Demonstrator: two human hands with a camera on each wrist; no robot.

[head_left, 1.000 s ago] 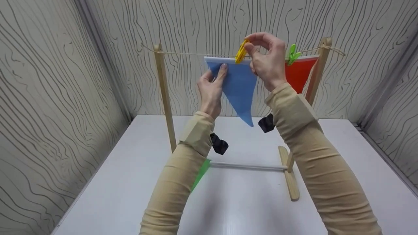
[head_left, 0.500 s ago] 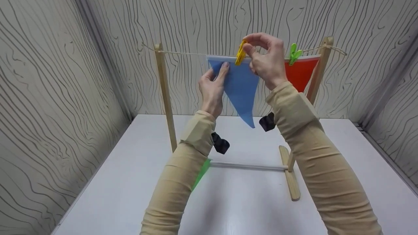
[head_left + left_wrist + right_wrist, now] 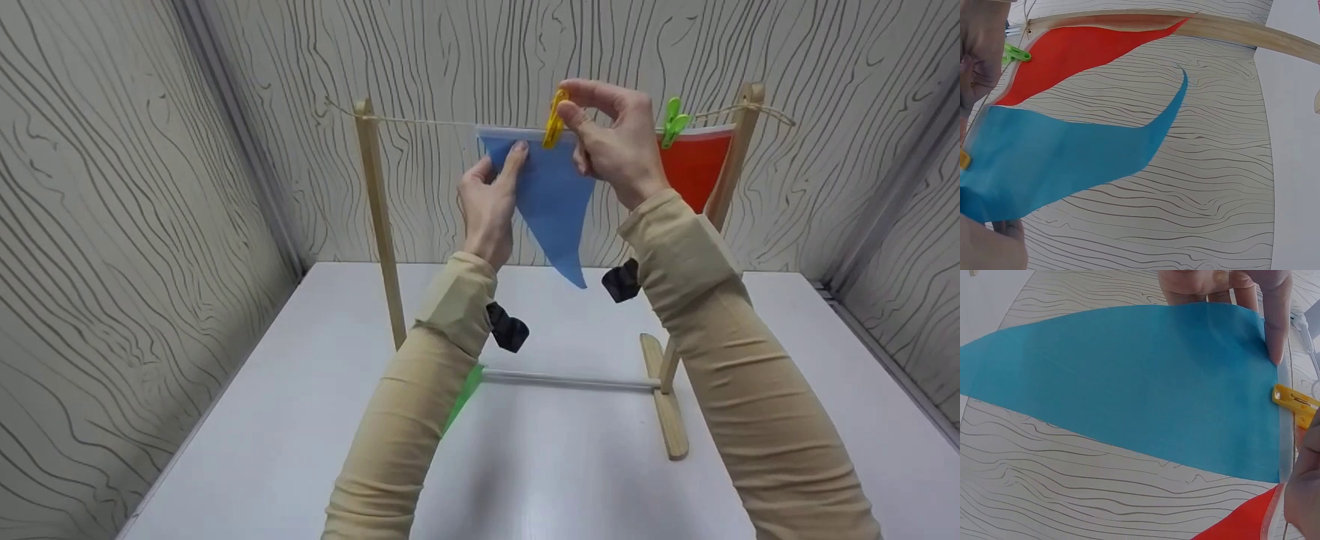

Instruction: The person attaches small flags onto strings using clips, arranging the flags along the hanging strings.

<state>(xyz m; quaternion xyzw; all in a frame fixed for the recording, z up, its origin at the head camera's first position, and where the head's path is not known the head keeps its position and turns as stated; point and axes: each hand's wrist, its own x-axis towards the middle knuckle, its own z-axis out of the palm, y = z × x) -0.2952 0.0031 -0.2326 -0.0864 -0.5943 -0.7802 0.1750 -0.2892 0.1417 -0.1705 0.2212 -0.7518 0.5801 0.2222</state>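
Observation:
A blue triangular pennant (image 3: 555, 202) with a white top band hangs at the string (image 3: 427, 121), its tip pointing down. My left hand (image 3: 491, 199) pinches its upper left part, thumb in front and fingers behind. Between the thumb and forefinger of my right hand (image 3: 619, 139) is a yellow clothespin (image 3: 555, 120). In the right wrist view the clothespin's jaws (image 3: 1292, 400) sit over the pennant's white band, near its middle. To the right, a red pennant (image 3: 694, 169) hangs from the string with a green clothespin (image 3: 674, 124) on it.
Two wooden posts, left (image 3: 380, 225) and right (image 3: 731, 169), carry the string. A white rod (image 3: 570, 379) runs low to a wooden foot (image 3: 664, 397). A green pennant piece (image 3: 463, 397) shows partly behind my left forearm. Patterned walls enclose the white table (image 3: 285, 420).
Both hands and the blue pennant have shifted very slightly to the right over the second. The yellow clothespin stands more upright, and my right wrist has moved a little right.

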